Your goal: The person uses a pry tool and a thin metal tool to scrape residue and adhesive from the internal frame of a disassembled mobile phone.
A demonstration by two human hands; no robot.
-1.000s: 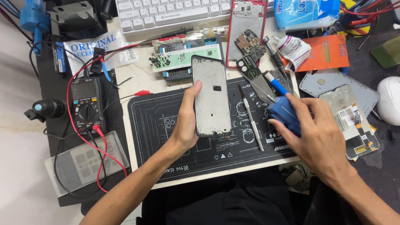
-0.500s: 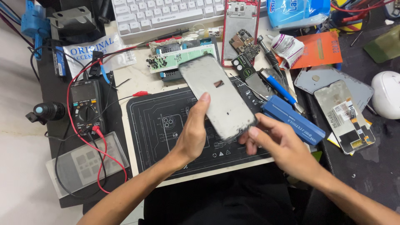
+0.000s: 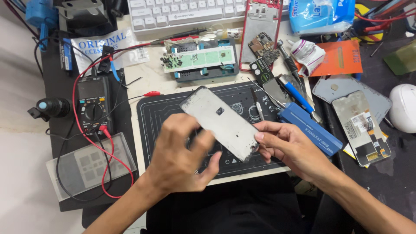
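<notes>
The left hand (image 3: 180, 156) is seen nearest the camera, blurred, its fingers loosely curled and spread over the black work mat (image 3: 149, 125); whether it touches the phone frame cannot be told from the blur. The right hand (image 3: 290, 149) is closed on the lower end of the grey phone frame (image 3: 221, 121), with the fingertips (image 3: 260, 135) pressed at its edge. The frame is held tilted above the mat, its upper end pointing up and to the left, its inner metal face turned toward the camera.

Just beside the right hand, a blue case (image 3: 310, 128) lies slanted across the right edge of the mat. Tweezers (image 3: 258, 108) lie on the mat behind the frame. A loose phone screen (image 3: 363, 128) is laid on the dark surface to the right. To the left, a multimeter (image 3: 93, 104) with red and black leads is placed off the mat.

Farther back, a green screw tray (image 3: 199, 58) is set above the mat, with a red phone shell (image 3: 262, 32) holding a circuit board beside it. A white keyboard (image 3: 182, 13) lies at the far edge.
</notes>
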